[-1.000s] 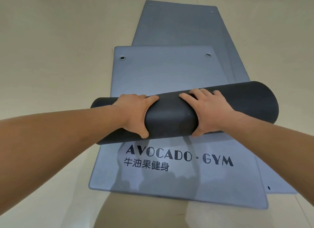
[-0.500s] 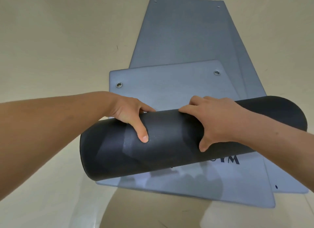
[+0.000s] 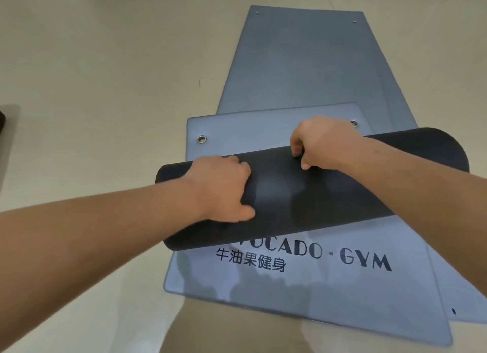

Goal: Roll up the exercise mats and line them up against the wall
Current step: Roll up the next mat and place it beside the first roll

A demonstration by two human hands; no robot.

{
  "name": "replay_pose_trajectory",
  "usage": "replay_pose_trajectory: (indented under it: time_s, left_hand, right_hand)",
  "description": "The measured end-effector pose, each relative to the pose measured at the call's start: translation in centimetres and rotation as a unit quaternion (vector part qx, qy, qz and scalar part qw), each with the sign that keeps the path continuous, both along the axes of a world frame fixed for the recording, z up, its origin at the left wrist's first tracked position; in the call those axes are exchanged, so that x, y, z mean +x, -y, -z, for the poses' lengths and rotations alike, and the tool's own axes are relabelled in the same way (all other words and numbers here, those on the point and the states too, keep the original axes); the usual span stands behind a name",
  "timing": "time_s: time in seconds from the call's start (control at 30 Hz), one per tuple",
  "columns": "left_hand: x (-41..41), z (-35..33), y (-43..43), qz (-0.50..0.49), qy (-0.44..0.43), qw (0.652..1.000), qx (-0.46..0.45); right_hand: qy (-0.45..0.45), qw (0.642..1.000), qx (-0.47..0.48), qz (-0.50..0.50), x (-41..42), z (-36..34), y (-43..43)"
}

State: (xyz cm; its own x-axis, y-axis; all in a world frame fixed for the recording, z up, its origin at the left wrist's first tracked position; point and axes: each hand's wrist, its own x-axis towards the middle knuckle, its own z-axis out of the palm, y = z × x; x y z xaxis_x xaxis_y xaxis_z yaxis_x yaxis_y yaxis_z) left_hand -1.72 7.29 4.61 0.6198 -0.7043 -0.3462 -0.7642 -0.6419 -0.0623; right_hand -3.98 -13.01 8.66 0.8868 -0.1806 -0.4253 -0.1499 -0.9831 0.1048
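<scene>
1. Head view: the rolled mat lies crosswise on the flat grey mat, covering the top of its lettering.
2. Left hand grips the roll near its left end, with the fingers curled over the far side, the thumb on the near face and the forearm outstretched.
3. Right hand clutches the roll's top farther right, fingers bent and thumb pointing down.

A dark rolled mat lay across a grey-blue mat printed with "AVOCADO · GYM". The left hand gripped the roll near its left end, with the fingers over the far side and the thumb on the near side. The right hand held the top of the roll with curled fingers. A metal eyelet showed in the far left corner of the printed mat. A longer grey mat lay beneath on the beige floor.
</scene>
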Motion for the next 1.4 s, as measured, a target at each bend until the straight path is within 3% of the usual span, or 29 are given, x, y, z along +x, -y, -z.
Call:
replay_pose_trajectory:
  time_s: [0.07, 0.2, 0.33, 0.43, 0.53, 0.8, 0.93, 1.1, 1.2, 1.27, 1.4]
  left_hand:
    - [-0.5, 1.1, -0.4, -0.03, -0.027, 0.999, 0.026]
    - [-0.5, 3.4, -1.6, -0.02, 0.015, 0.999, -0.041]
    - [-0.3, 4.6, -1.9, -0.007, 0.019, 0.999, -0.028]
    - [-0.4, 5.4, -1.5, -0.014, 0.012, 1.0, 0.005]
    - [0.2, 5.9, -1.3, -0.014, 0.025, 0.999, 0.014]
    - [2.2, 3.8, -0.9, 0.023, 0.007, 1.0, 0.001]
    - [1.1, 1.7, -0.4, 0.004, -0.065, 0.998, -0.004]
    - [-2.0, 1.4, -1.3, -0.067, -0.281, 0.956, -0.045]
    - [0.6, 1.3, -2.5, -0.114, -0.356, 0.925, -0.073]
    - [3.1, 1.4, -3.5, -0.156, -0.375, 0.91, -0.079]
    - [5.9, 1.3, -5.0, -0.168, -0.313, 0.928, -0.112]
  right_hand:
    - [0.016, 1.0, 0.005, -0.009, 0.1, 0.7, -0.2]
    - [-0.025, 0.999, 0.028, -0.014, -1.0, 1.1, 0.0]
    - [-0.11, 0.99, -0.074, -0.043, -2.3, 1.7, 0.7]
    - [-0.03, 0.99, -0.111, -0.079, -3.9, 5.2, 1.0]
    - [0.034, 0.991, -0.068, -0.114, -4.8, 7.0, 2.3]
    - [0.067, 0.983, -0.077, -0.15, -5.4, 6.7, 2.7]
    - [0.035, 0.985, -0.026, -0.166, -4.7, 3.7, 3.8]
    - [-0.105, 0.984, 0.076, -0.124, -6.6, 1.3, 4.5]
    - [-0.062, 0.992, 0.069, -0.083, -7.6, 0.6, 4.5]
    - [-0.021, 0.994, 0.068, -0.082, -7.8, 0.1, 4.0]
    - [-0.022, 0.995, 0.043, -0.083, -7.6, 1.7, 2.2]
